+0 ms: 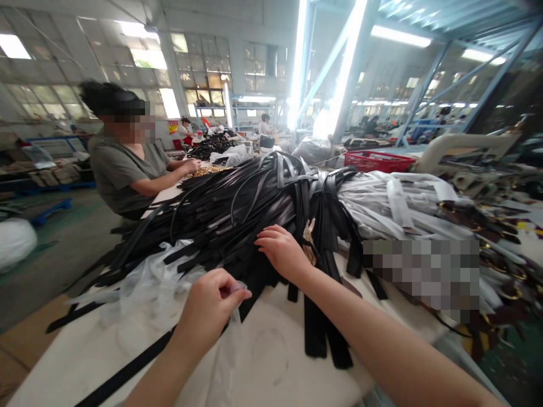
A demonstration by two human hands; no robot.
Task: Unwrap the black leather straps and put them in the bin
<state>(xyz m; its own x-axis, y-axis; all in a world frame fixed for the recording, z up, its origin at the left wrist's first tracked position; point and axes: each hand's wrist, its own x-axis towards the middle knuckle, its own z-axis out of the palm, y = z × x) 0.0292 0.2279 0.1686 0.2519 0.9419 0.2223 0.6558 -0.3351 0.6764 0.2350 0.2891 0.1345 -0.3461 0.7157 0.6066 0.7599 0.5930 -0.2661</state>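
A big heap of black straps [237, 209] lies across the white table [271, 362]. My right hand [282, 249] rests palm down on the heap's near edge, fingers curled onto the straps. My left hand [210, 308] is closer to me, thumb and fingers pinched on a thin clear plastic sheet [148, 282] that spreads over the table's left side. A single black strap [127, 370] runs diagonally under my left forearm.
A pile of grey-white straps [399, 203] lies to the right of the black heap. A red basket [377, 161] stands behind it. A person in a grey shirt [123, 169] sits at the table's far left end. Brown straps with metal rings [504, 265] sit at the right edge.
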